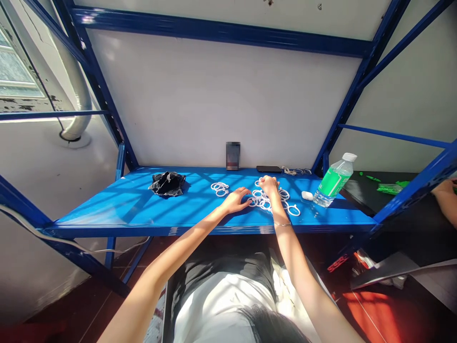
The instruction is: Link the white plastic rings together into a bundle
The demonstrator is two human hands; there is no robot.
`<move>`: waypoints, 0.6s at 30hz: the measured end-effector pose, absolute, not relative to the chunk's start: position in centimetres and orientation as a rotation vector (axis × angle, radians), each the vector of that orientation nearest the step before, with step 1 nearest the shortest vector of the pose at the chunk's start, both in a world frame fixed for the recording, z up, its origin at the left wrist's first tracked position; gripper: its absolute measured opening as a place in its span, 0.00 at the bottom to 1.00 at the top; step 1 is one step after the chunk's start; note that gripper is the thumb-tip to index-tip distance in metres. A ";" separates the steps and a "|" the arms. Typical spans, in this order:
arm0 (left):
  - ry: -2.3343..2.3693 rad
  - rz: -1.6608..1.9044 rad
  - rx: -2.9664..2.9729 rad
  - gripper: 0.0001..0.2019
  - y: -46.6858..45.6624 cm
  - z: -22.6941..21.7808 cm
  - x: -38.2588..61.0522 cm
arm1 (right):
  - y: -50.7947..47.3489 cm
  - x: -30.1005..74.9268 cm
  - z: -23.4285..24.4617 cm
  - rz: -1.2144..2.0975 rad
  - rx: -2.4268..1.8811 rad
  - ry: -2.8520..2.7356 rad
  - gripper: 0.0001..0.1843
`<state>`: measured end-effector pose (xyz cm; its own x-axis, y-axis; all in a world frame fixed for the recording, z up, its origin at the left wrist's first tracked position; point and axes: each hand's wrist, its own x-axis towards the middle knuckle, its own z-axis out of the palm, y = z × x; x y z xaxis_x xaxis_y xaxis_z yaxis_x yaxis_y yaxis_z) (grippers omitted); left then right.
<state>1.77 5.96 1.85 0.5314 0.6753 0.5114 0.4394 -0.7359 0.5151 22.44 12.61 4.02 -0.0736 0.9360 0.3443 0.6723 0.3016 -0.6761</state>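
A pile of white plastic rings point(282, 202) lies on the blue shelf point(143, 209) in front of me. My left hand point(236, 200) rests on the shelf at the pile's left edge, fingers stretched toward the rings and touching them. My right hand point(269, 185) is over the far side of the pile, fingers curled in a pinch on a white ring. A smaller group of white rings point(219, 188) lies apart to the left.
A crumpled black bag point(167, 183) sits at the left. At the back wall stand a small dark box point(233, 156), a black phone point(268, 168) and a cable point(296, 171). A green-labelled water bottle point(333, 181) and a white earbud case point(307, 195) stand right. Another person's hand point(444, 190) shows at far right.
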 end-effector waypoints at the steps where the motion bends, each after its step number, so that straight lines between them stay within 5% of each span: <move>1: 0.958 1.090 2.358 0.18 6.2 1.9 1.5 | 12.3 21.9 4.4 0.435 -1.441 -1.794 0.11; 9: 0.856 1.234 1.688 0.22 8.3 2.2 0.1 | 9.0 17.3 6.7 1.073 -0.807 -1.991 0.14; 18: 0.731 1.190 1.495 0.21 7.9 2.5 0.0 | 8.4 16.9 6.9 1.142 -0.769 -1.957 0.19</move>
